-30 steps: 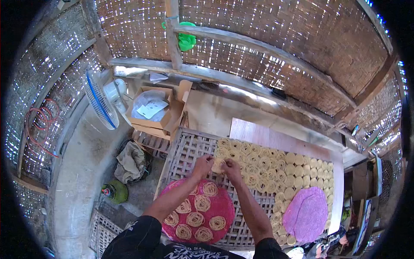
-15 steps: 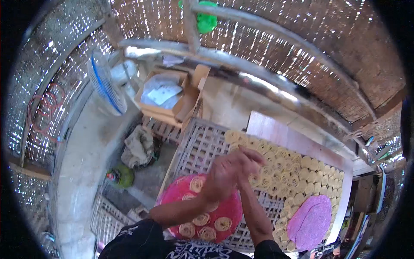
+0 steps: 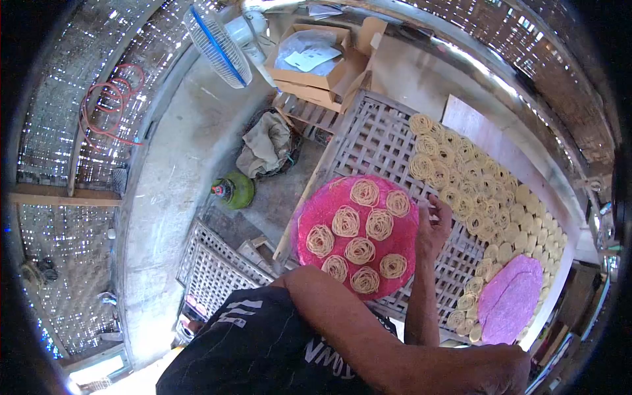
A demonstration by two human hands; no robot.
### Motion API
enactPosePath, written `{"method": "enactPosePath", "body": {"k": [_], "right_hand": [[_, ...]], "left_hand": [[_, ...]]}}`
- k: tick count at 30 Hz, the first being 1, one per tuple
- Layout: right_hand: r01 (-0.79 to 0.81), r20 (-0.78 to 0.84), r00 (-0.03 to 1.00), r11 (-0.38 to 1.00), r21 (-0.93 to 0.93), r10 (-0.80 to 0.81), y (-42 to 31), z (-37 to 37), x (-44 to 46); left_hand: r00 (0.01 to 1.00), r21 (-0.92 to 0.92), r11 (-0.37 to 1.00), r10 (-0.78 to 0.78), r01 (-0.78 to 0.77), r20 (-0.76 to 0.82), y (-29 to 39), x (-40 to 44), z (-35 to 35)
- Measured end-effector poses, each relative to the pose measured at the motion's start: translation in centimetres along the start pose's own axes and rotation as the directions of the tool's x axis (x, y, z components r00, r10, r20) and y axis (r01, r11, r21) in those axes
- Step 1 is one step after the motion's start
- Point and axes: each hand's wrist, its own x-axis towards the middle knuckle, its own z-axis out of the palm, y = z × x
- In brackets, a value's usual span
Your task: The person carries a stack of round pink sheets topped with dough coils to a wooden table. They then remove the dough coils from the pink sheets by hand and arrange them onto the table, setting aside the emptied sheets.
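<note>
My right hand (image 3: 437, 225) is just beside the right rim of the pink round (image 3: 320, 205), its fingers (image 3: 433, 201) loosely curled and slightly parted, with nothing that I can see between them; whether they touch the rim I can't tell. Nine noodle nests (image 3: 360, 251) sit spaced out on that round. Past my fingers, on the slatted worktop (image 3: 378, 131), packed rows of coils (image 3: 438, 174) give way to flatter pale rounds (image 3: 526, 230), and a purple round (image 3: 513, 299) overlaps some of them. By my judgement the greater share is already laid out there, leaving these nine apart from the rows. My right forearm (image 3: 421, 296) reaches nearly straight ahead, while my left arm (image 3: 388, 329) crosses my chest toward the lower right; my left hand is out of sight, so I can't tell its state
</note>
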Motion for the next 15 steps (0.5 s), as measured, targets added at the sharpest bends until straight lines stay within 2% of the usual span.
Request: {"method": "enactPosePath", "body": {"k": [1,2,4,5,7,8,10,11,13,14,15], "right_hand": [[0.013,0.004,1.0,1.0,-0.026,-0.013,0.4,-0.4,-0.3],[0.029,0.005,1.0,0.998,-0.052,-0.029,1.3,-0.6,-0.4],[0.053,-0.01,0.999,0.998,-0.046,-0.054,1.6,-0.9,-0.8],[0.043,-0.007,0.999,0.998,-0.035,-0.043,1.5,-1.2,-1.1],[0.032,0.0,1.0,1.0,0.002,-0.032,1.2,-1.3,-1.1],[0.009,-0.014,1.0,1.0,-0.002,-0.009,0.9,-1.5,-1.3],[-0.034,-0.027,0.999,0.999,0.002,0.034,0.1,-1.6,-1.5],[-0.037,-0.02,0.999,0.999,0.005,0.038,-0.1,-1.5,-1.6],[-0.048,-0.009,0.999,0.999,0.006,0.048,-0.4,-1.6,-1.9],[-0.015,-0.009,1.0,1.0,-0.024,0.015,-0.7,-1.6,-1.8],[0.01,0.008,1.0,0.999,-0.036,-0.01,-0.4,-1.7,-1.7]], "left_hand": [[1.0,-0.061,0.998,0.006,-0.006,0.001,-0.6,-0.1,0.7],[0.998,-0.225,0.974,-0.031,0.019,-0.048,-1.0,-0.5,1.9],[0.997,-0.358,0.933,-0.059,0.036,-0.051,-1.5,-0.9,2.7],[0.999,-0.331,0.943,-0.04,0.037,-0.002,-1.6,-0.8,2.4],[0.985,-0.259,0.952,-0.138,0.16,0.101,-0.1,-0.2,2.0],[0.958,-0.221,0.935,-0.25,0.277,0.143,1.2,0.0,1.9],[0.86,-0.192,0.868,-0.377,0.457,0.345,2.2,1.1,0.7],[0.779,-0.198,0.828,-0.374,0.525,0.503,1.1,2.5,-0.9],[0.809,-0.09,0.867,-0.415,0.491,0.418,1.3,2.0,-0.1],[0.894,0.043,0.911,-0.412,0.411,0.176,2.6,0.5,2.8],[0.922,0.081,0.927,-0.373,0.366,0.102,2.5,0.2,3.6]]}}
